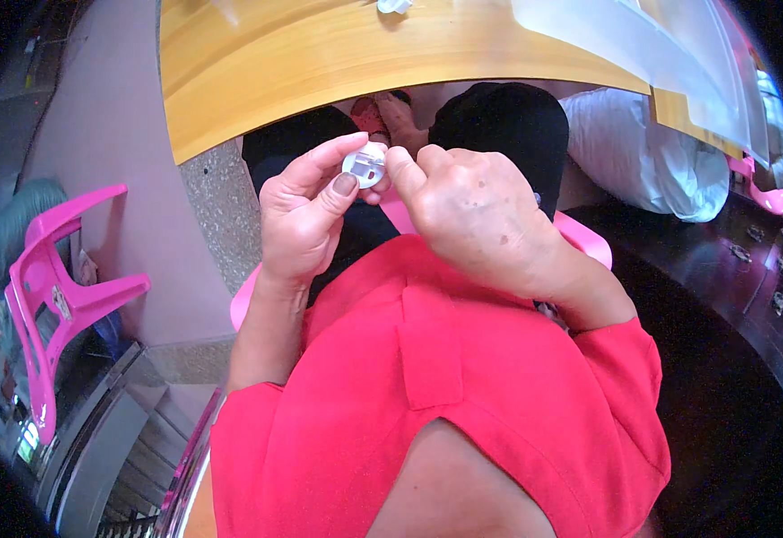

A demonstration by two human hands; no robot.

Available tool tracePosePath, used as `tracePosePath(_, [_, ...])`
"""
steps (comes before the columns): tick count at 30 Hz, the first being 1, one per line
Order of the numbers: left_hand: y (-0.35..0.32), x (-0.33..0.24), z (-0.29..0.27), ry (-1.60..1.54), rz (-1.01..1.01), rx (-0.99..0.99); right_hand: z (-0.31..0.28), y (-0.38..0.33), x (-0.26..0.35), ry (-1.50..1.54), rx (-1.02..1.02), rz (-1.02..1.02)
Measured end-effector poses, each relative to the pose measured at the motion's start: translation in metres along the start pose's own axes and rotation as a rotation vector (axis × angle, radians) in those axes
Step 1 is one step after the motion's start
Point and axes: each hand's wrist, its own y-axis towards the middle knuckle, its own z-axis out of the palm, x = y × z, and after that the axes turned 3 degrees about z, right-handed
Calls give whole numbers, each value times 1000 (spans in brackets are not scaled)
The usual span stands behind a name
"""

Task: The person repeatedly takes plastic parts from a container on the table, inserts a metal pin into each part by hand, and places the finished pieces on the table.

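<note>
My left hand [306,202] pinches a small round white plastic piece [353,164] between thumb and fingers, above my lap. A grey, shiny insert with a small dark opening sits in its face; its exact kind is unclear. Against the right edge of the piece, my right hand [481,211] is closed, back upward, fingers curled and thumb pressed in. Whatever lies between those right fingertips is hidden by the hand.
A yellow wooden tabletop [338,54] spans the far side, bearing a small white piece [394,5] and a translucent plastic bin [643,45]. Under its right end is a stuffed white bag [643,161]. A pink plastic stool [78,291] lies to the left.
</note>
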Motion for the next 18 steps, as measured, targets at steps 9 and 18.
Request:
tracePosePath(9, [-3, 3, -2, 111, 4, -3, -4, 8, -10, -10, 121, -170])
tracePosePath(18, [3, 3, -5, 67, 6, -101, 28, 4, -2, 792, -56, 177])
